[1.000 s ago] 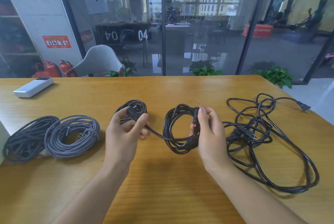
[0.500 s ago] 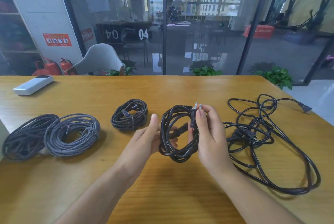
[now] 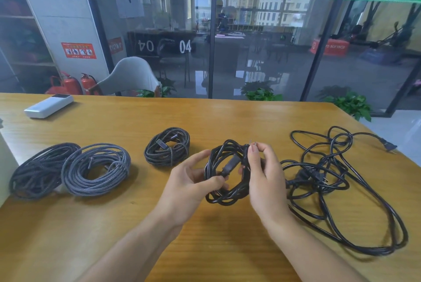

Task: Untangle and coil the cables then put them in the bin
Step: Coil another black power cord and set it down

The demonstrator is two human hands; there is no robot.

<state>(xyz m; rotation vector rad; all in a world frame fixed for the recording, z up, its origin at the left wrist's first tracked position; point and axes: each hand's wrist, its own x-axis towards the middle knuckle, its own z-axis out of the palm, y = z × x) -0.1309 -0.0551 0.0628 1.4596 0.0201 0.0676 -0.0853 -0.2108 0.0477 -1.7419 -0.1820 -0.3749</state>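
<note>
The long wooden desk (image 3: 227,117) carries everything. Toward its right edge sprawls the loose tangle of thin black power cord (image 3: 341,181), not yet coiled. Near the left edge lie two large grey braided coils (image 3: 68,170), touching. Mid-desk sits the small dark braided coil (image 3: 167,146), which the left hand gripped a second ago and has since set down. Now the left hand (image 3: 191,181) pinches the near-side strands of the black rubber coil (image 3: 225,174), while the right hand (image 3: 264,172) holds its plug end between curled fingers. So three coils look finished; no bin is in view.
</note>
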